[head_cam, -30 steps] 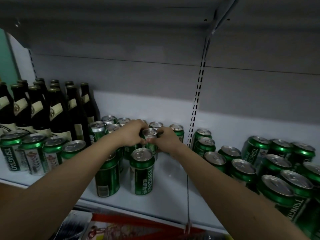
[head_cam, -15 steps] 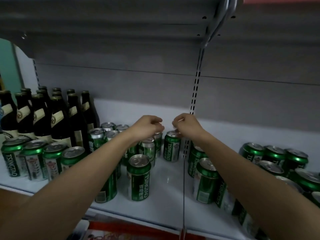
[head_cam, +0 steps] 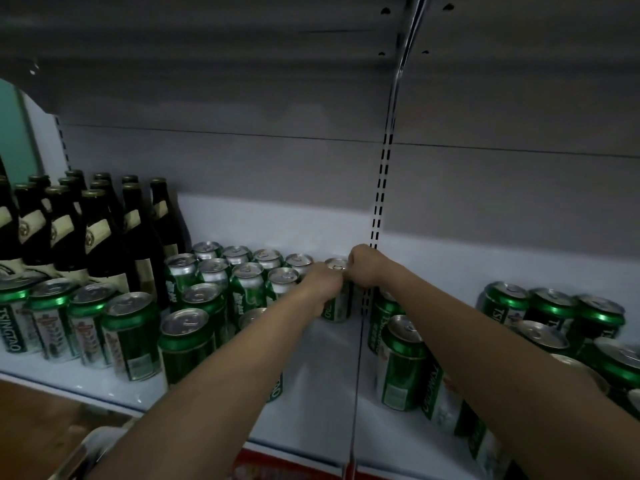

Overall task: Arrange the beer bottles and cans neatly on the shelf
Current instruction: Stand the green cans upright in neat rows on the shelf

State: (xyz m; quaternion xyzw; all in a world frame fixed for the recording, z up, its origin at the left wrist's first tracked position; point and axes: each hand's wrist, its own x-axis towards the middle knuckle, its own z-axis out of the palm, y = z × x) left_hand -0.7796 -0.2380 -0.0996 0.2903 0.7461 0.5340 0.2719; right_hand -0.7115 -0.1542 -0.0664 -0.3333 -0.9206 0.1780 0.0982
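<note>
On the white shelf (head_cam: 311, 368) several green beer cans (head_cam: 247, 282) stand in rows near the back. One green can (head_cam: 336, 306) stands at the right end of the back row, beside the slotted upright. My left hand (head_cam: 322, 284) grips its left side and my right hand (head_cam: 363, 268) grips its top right. Dark beer bottles (head_cam: 100, 233) with cream labels stand at the back left.
More green cans (head_cam: 401, 362) crowd the shelf to the right of the seam, and a front row of cans (head_cam: 79, 323) lines the left edge. A slotted upright (head_cam: 379, 202) runs up the back wall. The shelf above hangs overhead.
Both hands have come together on one can at the right end of the back row. The right hand dropped lower and the left moved right. The view has shifted slightly.
</note>
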